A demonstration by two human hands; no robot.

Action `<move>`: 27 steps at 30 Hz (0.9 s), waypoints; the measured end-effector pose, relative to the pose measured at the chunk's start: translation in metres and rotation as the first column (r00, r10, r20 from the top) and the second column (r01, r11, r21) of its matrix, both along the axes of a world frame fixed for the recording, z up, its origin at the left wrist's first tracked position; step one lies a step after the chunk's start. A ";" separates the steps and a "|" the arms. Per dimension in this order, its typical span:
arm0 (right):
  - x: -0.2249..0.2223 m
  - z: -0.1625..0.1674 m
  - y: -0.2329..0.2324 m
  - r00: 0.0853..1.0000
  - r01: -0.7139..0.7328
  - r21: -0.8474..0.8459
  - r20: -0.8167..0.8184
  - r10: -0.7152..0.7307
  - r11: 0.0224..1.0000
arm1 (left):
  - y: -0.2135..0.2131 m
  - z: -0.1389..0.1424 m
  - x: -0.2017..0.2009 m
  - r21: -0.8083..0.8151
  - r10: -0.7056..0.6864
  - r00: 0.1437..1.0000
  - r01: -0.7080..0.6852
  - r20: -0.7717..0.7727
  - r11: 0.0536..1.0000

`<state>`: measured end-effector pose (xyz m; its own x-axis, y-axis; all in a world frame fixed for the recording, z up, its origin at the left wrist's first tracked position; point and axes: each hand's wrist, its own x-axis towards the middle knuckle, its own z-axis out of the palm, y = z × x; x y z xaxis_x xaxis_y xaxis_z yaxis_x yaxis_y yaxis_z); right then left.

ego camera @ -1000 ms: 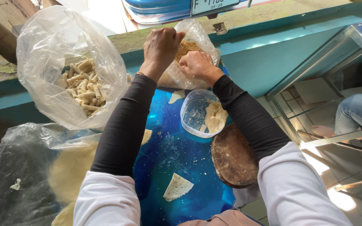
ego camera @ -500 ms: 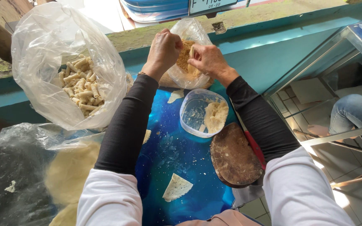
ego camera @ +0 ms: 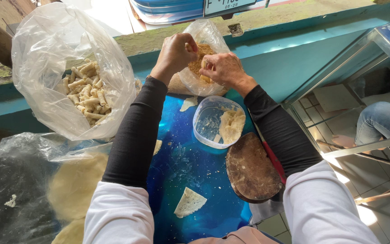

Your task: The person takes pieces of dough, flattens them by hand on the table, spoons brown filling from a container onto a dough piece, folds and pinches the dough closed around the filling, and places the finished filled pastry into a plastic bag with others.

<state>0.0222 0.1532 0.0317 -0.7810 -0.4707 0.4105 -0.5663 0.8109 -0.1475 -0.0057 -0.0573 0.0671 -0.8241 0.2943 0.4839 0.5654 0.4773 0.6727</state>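
Head view: we see a small clear plastic bag (ego camera: 208,68) of golden crumbly filling, propped against the turquoise ledge (ego camera: 294,49) at the far edge of the blue work surface (ego camera: 190,167). The left hand (ego camera: 175,53) pinches the rim of the bag's mouth, fingers curled around the plastic; the right hand (ego camera: 222,68) is closed on a small pale piece just at the opening, pressed into the filling. Just below the bag stands a clear round tub (ego camera: 217,122) holding pale dough, and beside it lies a dark round wooden board (ego camera: 251,167). A triangular dough piece (ego camera: 188,203) lies nearer us on the surface. To the left, a large clear bag (ego camera: 73,77) holds finished rolled pieces, and a flat plastic sheet (ego camera: 32,190) covers pale dough discs.

We judge the main risk to be spillage: the bag is soft and only leans on the ledge, so a loosened left-hand pinch could let it slump and shed crumbs. Too firm a squeeze could tear the thin piece.
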 end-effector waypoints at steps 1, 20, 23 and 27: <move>0.000 0.000 0.000 1.000 -0.005 -0.072 -0.020 0.004 0.997 | 0.000 -0.002 -0.001 0.001 -0.005 0.996 0.005 -0.086 1.000; -0.022 -0.007 0.030 0.918 0.166 -0.843 0.321 0.232 0.512 | -0.194 0.049 0.042 -0.518 0.245 0.902 -0.409 -0.356 0.752; -0.016 -0.005 0.040 0.915 0.143 -0.870 0.297 0.272 0.471 | -0.218 0.045 0.065 -0.503 0.222 0.946 -0.315 -0.237 0.805; -0.003 -0.005 0.045 0.946 0.093 -0.862 0.232 0.225 0.498 | -0.230 0.037 0.089 -0.536 0.315 0.948 -0.284 -0.034 0.795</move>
